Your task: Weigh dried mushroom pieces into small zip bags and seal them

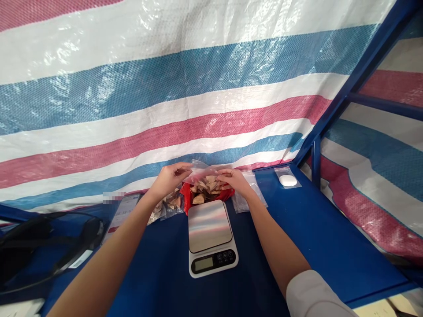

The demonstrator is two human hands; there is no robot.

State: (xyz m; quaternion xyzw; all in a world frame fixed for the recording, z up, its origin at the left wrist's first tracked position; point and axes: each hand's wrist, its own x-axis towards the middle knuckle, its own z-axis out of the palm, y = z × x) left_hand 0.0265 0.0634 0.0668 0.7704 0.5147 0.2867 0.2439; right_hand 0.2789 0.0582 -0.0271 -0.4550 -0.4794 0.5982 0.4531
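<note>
My left hand (172, 178) pinches one side of a clear plastic bag (198, 169), and my right hand (234, 180) has its fingers closed at the other side of it. Behind the scale, below the clear bag, lies a red plastic bag (187, 198) full of dried brownish slices (211, 187). A kitchen scale (210, 229) with a bare metal plate stands in front of the red bag; no digits can be made out on its display. Left of the red bag are small clear bags of dried slices (173, 202), partly behind my left forearm.
A stack of flat clear bags (247, 193) lies right of the red bag. Further right, a white oval object (288, 180) rests on a clear bag. A phone (122, 213) and a black strap-like object (76, 242) are at left. Striped sheeting (198, 105) rises behind the blue table (297, 220).
</note>
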